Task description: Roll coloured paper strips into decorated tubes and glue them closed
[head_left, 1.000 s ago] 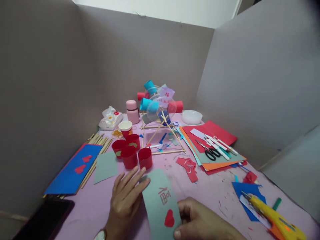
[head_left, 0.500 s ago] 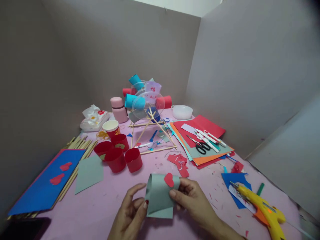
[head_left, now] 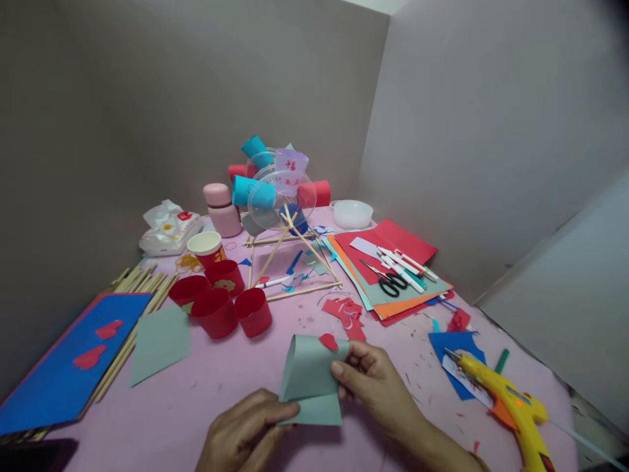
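A grey-green sheet of paper (head_left: 309,373), bent over into a loop with its lower flap showing, is held between both hands. Near its top edge sits a red paper heart (head_left: 328,341). My right hand (head_left: 371,377) pinches the right side, thumb in front and fingers behind. At the lower left corner my left hand (head_left: 246,426) grips the flap with its thumb or finger on top; its other fingertips are partly hidden. Left of the hands, several red paper rings (head_left: 213,314) stand on the table, beside a flat grey-green square (head_left: 161,344).
A yellow glue gun (head_left: 511,400) lies on the right over blue paper scraps. Black-handled scissors (head_left: 392,285) and markers rest on stacked coloured sheets. A stick-framed wheel model (head_left: 282,196) stands at the back. Blue sheets (head_left: 83,354) with red hearts cover sticks on the left.
The paper's loop has turned, so its heart sits higher at the fold and more of the lower flap shows. My left hand has moved down to the flap. The view has shifted slightly.
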`<state>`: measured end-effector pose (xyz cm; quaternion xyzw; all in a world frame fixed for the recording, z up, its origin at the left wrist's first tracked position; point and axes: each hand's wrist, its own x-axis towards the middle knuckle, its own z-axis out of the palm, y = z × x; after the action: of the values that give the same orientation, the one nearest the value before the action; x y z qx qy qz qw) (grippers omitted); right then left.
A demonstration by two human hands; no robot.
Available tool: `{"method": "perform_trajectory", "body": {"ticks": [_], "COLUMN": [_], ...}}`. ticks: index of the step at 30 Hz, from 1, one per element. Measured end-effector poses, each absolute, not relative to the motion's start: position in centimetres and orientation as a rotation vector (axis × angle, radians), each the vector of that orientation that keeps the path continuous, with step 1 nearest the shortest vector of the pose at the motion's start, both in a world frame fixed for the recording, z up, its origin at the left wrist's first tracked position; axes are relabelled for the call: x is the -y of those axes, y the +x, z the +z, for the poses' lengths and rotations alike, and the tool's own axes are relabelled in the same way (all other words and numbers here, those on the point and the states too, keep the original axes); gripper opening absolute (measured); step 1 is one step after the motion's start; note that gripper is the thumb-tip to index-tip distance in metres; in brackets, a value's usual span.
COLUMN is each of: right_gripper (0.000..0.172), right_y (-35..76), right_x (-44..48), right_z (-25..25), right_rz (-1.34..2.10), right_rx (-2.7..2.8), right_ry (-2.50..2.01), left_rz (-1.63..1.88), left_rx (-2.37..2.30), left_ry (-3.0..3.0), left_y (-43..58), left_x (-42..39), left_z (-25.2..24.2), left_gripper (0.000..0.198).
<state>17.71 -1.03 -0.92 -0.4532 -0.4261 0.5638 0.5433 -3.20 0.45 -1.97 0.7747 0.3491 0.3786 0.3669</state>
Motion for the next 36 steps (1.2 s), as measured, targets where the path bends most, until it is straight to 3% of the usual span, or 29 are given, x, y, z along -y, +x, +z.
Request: {"method": "perform_trajectory", "body": {"ticks": [6,8,11,17,23,36], "right_gripper": [0.019,0.017,0.017,0.023,0.021,0.020], "right_y": [17.4,17.3,17.1,17.2,17.1,16.9], "right_x": [1.9,2.1,2.3,2.4,2.4,2.2], "right_z": [-0.9,-0.7,-0.2,0.4,-0.7,-1.7], "right_rz": [1.216,1.205,1.221,1.179,1.134,1.320], "right_rx": [1.167,1.217,1.288,1.471,1.446,1.250], "right_ry": [-1.069,-1.051,-1.030,-1.039,-1.150,-1.129], "left_rz": [0.979,0.972,0.954,0.958,0.927,0.786], "left_rx": [-1.055,-1.146,-1.182,-1.121,-1.154,-1.201], "left_ry": [1.802,1.640,1.447,1.558,1.353,1.117], "left_y": [-3.0,-2.8,-2.6,-2.3,-2.0,-1.8], "left_x": [0.1,0.2,0.1,-0.6,-0.2,0.0], "left_z": [-1.6,-1.8,-2.1,-1.8,-0.9,-0.8], "left_gripper": [0.008,0.017,0.022,0.009,0.021,0.027]}}
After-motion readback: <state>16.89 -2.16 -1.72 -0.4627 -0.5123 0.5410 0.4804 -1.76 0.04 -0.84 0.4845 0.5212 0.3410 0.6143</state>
